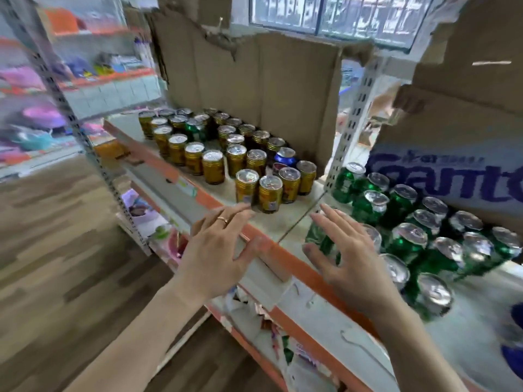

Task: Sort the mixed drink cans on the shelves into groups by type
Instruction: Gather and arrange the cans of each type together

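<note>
Hovering both hands empty, left hand (215, 244) and right hand (348, 250) fingers spread; stray green can (194, 130) looks rigid, slick, so wrap its mid-body.

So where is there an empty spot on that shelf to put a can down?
Bare shelf shows at the front, between the gold cans and the orange shelf edge, just ahead of the left hand. Another bare strip lies left of the gold cans, beside the back rows. It is crowded around the green cans by the right hand.
</note>
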